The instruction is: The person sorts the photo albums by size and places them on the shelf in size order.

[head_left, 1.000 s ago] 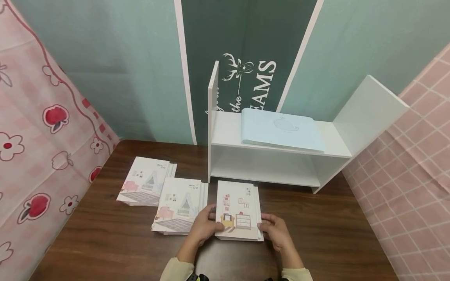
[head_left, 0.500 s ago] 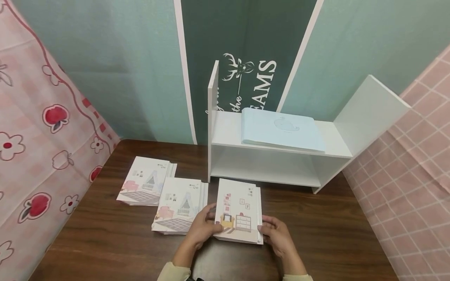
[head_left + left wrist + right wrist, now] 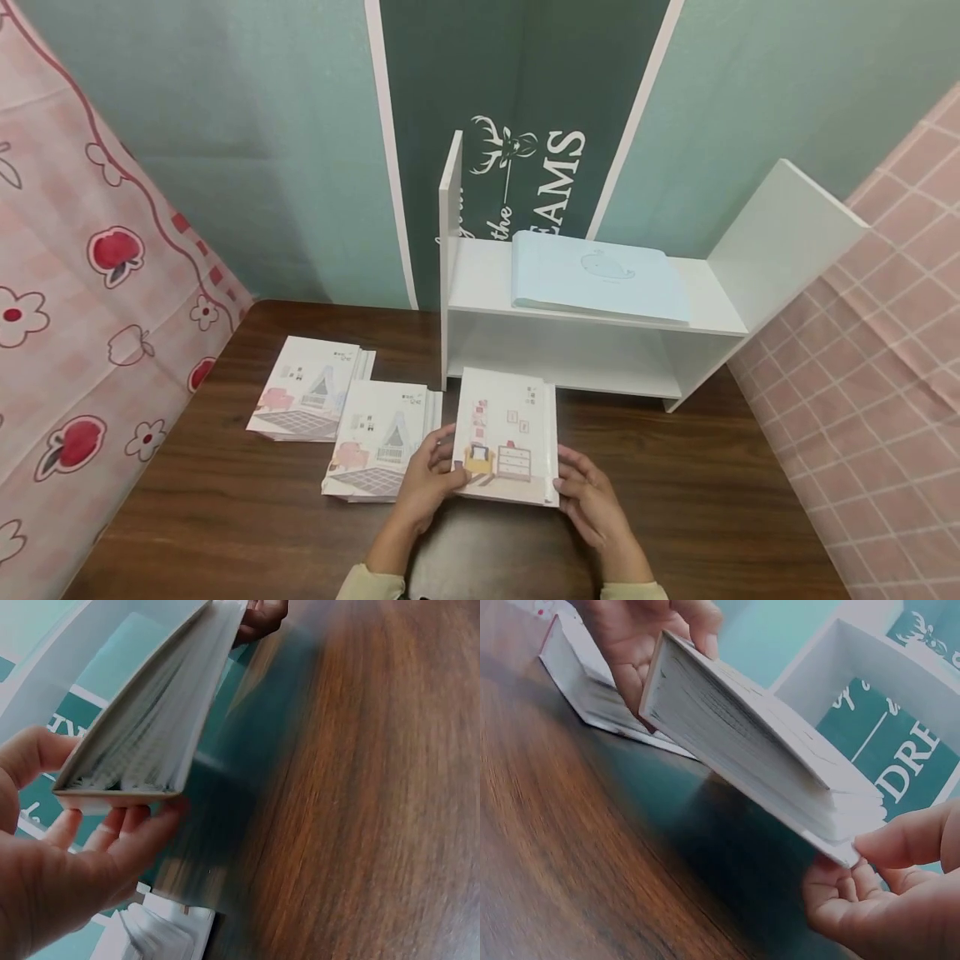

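Observation:
A thick white photo album (image 3: 504,437), its cover printed with a yellow armchair and a chest of drawers, is held up over the table between both hands. My left hand (image 3: 433,477) grips its left edge, thumb on the cover and fingers curled underneath. Along the opposite edge, my right hand (image 3: 596,504) pinches the lower cover between thumb and fingers. The left wrist view shows the album (image 3: 142,727) from its bottom end, sleeve-like pages fanned between the covers. In the right wrist view the album (image 3: 742,735) is tilted, with a gap above the tabletop.
Two similar white albums, a nearer one (image 3: 382,442) and a farther one (image 3: 306,387), lie at the left, the nearer one close beside my left hand. Behind stands a white shelf (image 3: 480,275) with a light-blue album (image 3: 600,279) lying on it. Printed cloths surround the brown wooden table (image 3: 225,508).
The held album has risen off the table and shifted slightly forward toward the shelf, its far edge now overlapping the shelf's bottom. Both hands moved with it. The other albums stay put.

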A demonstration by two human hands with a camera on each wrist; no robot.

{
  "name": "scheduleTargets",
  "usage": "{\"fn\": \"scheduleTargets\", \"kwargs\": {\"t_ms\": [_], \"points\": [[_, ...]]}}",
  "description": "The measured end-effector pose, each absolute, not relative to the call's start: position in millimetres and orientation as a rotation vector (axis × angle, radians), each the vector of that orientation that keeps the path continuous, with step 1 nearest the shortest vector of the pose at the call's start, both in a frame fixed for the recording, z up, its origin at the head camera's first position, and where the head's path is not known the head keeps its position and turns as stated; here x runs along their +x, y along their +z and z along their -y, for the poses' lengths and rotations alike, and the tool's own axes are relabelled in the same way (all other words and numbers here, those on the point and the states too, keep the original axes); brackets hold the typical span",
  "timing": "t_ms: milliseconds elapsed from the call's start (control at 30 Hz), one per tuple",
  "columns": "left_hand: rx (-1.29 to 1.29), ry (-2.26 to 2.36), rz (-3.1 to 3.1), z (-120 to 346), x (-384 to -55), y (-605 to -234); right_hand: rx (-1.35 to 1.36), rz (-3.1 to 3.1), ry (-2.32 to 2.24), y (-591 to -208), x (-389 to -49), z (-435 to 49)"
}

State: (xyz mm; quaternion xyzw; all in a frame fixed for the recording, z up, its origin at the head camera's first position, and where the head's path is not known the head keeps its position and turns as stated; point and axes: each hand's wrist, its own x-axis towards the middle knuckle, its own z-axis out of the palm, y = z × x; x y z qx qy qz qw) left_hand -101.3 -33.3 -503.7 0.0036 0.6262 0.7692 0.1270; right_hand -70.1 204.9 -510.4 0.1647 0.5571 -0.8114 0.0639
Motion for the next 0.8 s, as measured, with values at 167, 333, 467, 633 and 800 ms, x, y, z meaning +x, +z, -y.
{"fn": "scheduleTargets", "kwargs": {"t_ms": [167, 333, 467, 633, 800], "points": [[-0.025, 2.272, -1.797, 35, -104, -503, 0.514, -1.631, -2.523, -511, -72, -202], [0.059, 2.322, -1.728, 38, -105, -502, 0.508, -1.552, -2.608, -511, -74, -200], [0.131, 2.327, -1.653, 39, -105, -502, 0.485, -1.511, -2.644, -508, -76, -200], [0.108, 2.347, -1.668, 37, -107, -500, 0.430, -1.353, -2.648, -504, -76, -202], [0.085, 2.365, -1.712, 37, -112, -496, 0.283, -1.219, -2.693, -506, -75, -201]]}}
